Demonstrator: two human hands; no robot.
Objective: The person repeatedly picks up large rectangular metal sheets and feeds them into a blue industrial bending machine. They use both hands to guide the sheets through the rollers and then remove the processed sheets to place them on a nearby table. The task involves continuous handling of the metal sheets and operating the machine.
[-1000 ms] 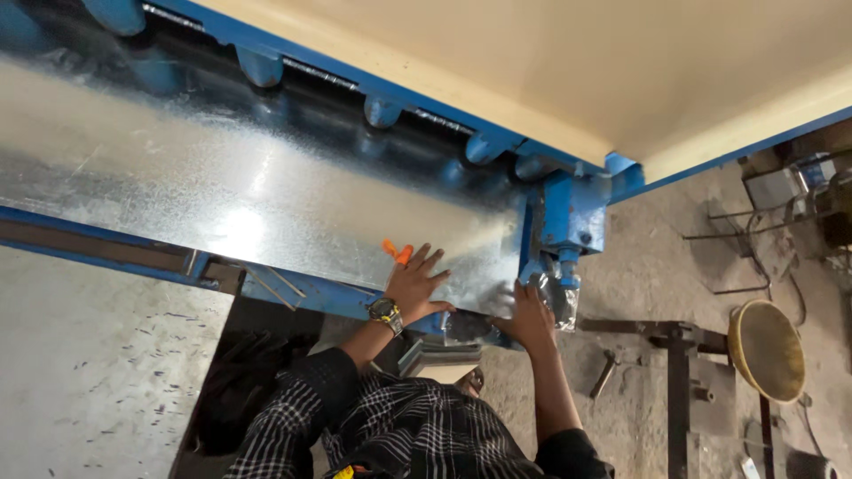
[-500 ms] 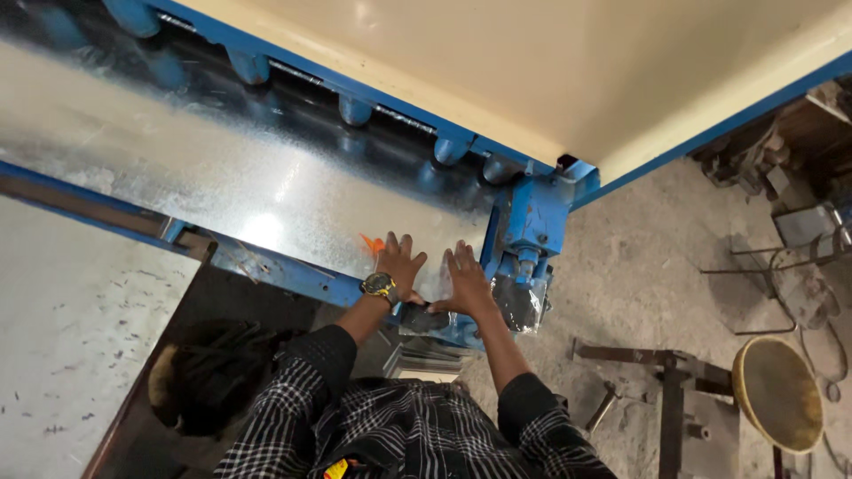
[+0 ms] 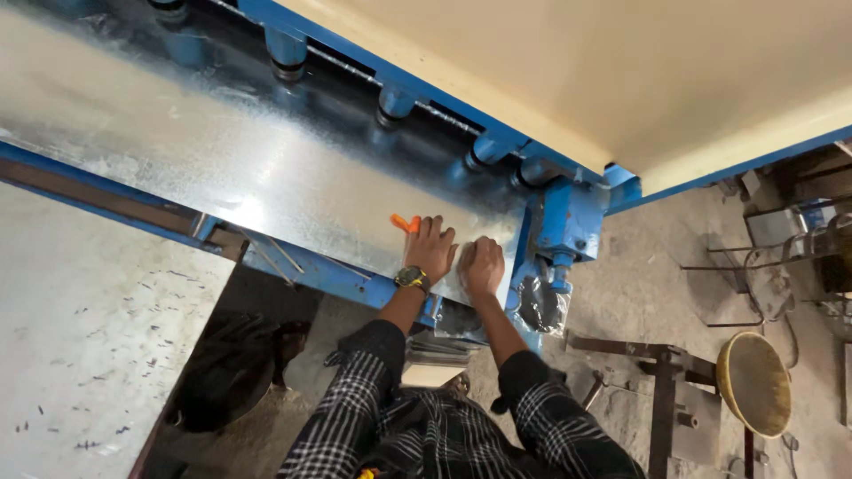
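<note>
On the blue machine bed (image 3: 306,266) lies one galvanized metal sheet (image 3: 266,168). Two hands press flat on its near corner: left hand (image 3: 432,248), fingers spread, beside one orange marker (image 3: 404,223); right hand (image 3: 482,263), fingers curled, gripping nothing. One wristwatch (image 3: 412,278) shows.

To my right a round woven stool (image 3: 753,383) stands on the dusty concrete floor (image 3: 639,293), with a rusty steel frame (image 3: 661,372) just beside it and a tangle of wire and metal scrap (image 3: 790,244) further back near the wall. A big cream panel with a blue edge (image 3: 621,80) fills the upper right above me, and a row of blue cylinders (image 3: 395,102) runs along beneath it. At my lower left lies a separate speckled grey sheet (image 3: 80,337), with a dark bag (image 3: 226,372) on the floor next to it.
</note>
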